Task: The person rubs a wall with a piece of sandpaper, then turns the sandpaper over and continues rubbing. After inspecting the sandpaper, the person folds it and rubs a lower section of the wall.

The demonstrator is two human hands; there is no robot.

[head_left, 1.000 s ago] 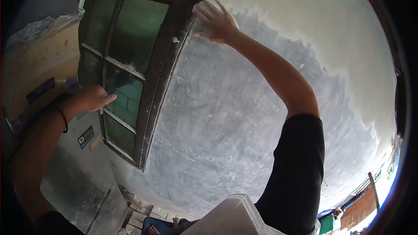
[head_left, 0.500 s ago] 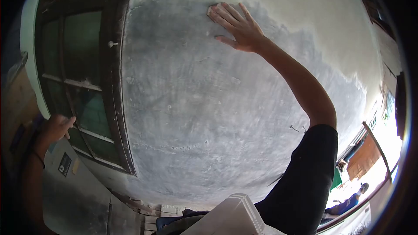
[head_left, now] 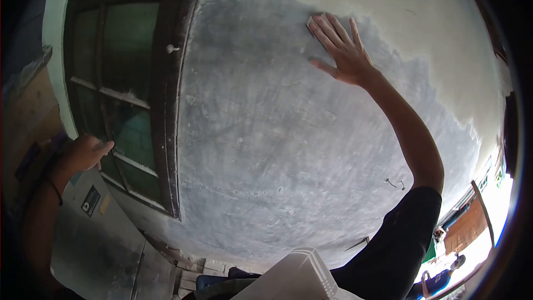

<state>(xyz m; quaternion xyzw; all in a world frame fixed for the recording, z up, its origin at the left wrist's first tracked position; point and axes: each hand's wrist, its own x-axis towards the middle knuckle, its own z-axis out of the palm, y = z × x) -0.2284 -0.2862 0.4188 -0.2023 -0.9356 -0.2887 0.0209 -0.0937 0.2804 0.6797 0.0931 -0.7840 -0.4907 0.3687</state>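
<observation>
High on a grey, patchy wall [head_left: 261,122], my right hand [head_left: 341,47] lies nearly flat with its arm stretched up. Under its fingertips shows the pale edge of a thin piece, which looks like folded sandpaper [head_left: 310,23], pressed to the wall. Its thumb sticks out to the side, and whitish dust coats the fingers. At the far left, my left hand [head_left: 89,153] is curled at the top edge of a grey metal cabinet [head_left: 100,244], index finger pointing forward. A dark band circles that wrist.
A dark wooden window frame [head_left: 166,105] with a white knob [head_left: 172,49] borders the wall on the left. Nails [head_left: 395,184] stick out of the wall at lower right. A white plastic object [head_left: 297,275] juts up below me. A person in blue [head_left: 438,283] is outside at right.
The view has shifted left, so wall and window appear farther right. My right hand stays pressed to the wall, slightly lower against the grey patch's upper edge. The left hand stays at the cabinet.
</observation>
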